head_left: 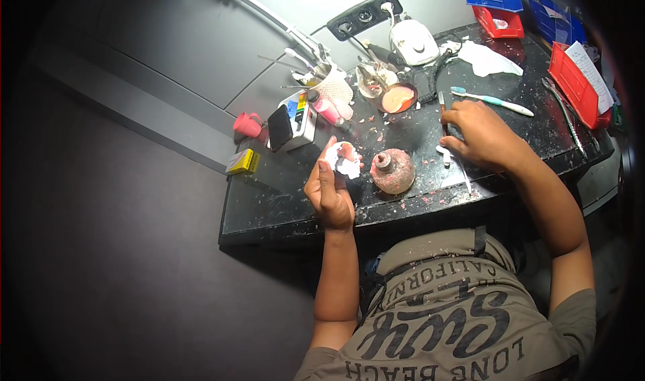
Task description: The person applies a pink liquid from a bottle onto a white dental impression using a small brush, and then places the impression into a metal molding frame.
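Note:
My left hand (330, 192) is raised over the desk's front part, its fingers and thumb closed on a white plaster dental cast (349, 167) with pink wax on it. Right of it stands a round, pink-spattered spirit burner (393, 173) with a short neck. My right hand (480, 134) rests at the desk, thumb and forefinger closing round the brown handle of a wax knife (442, 101); its pale blade points away from me. A slim white tool (465, 176) lies under and beside that hand. Beyond its knuckles is a white and teal toothbrush (497, 102).
Far back are a dish of pink wax (399, 98), a pink bottle (326, 108), a tool-filled basket (332, 85) and a white device (414, 42). A phone (279, 127) leans on a box at left. Red bins (571, 82) stand right. Wax crumbs litter the black desk (282, 206).

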The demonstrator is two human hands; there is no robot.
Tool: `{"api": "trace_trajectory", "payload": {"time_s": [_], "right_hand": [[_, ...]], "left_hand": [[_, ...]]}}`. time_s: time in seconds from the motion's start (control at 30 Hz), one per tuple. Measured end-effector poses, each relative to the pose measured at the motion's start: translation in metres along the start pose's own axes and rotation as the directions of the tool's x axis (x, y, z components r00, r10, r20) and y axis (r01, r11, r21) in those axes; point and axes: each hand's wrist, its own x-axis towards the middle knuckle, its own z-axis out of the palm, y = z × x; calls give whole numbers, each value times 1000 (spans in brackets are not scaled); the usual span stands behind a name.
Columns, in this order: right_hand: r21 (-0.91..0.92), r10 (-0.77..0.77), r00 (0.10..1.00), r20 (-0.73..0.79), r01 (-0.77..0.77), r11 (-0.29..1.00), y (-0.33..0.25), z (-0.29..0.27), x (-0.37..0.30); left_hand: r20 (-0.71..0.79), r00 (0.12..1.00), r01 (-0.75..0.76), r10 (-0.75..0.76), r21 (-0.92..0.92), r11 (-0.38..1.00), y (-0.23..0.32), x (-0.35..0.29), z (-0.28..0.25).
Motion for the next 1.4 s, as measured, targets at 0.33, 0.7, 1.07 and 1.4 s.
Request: {"api": "trace_trajectory", "payload": {"time_s": [0.33,0.7,1.07,1.4], "right_hand": [[-3,36,999,41,-36,999,-2,-4,1],[-28,38,998,52,-37,999,-3,-4,1],[-14,15,999,33,-15,1000,-1,-4,1],[6,-9,1000,-7,9,1000,-1,-4,-1]], "left_hand": [[231,939,-313,255,263,913,1,6,11],[297,917,-338,266,226,914,0,2,13],[11,992,125,-124,-111,986,7,-3,-2],[64,966,257,-249,-226,940,4,-5,-11]]}}
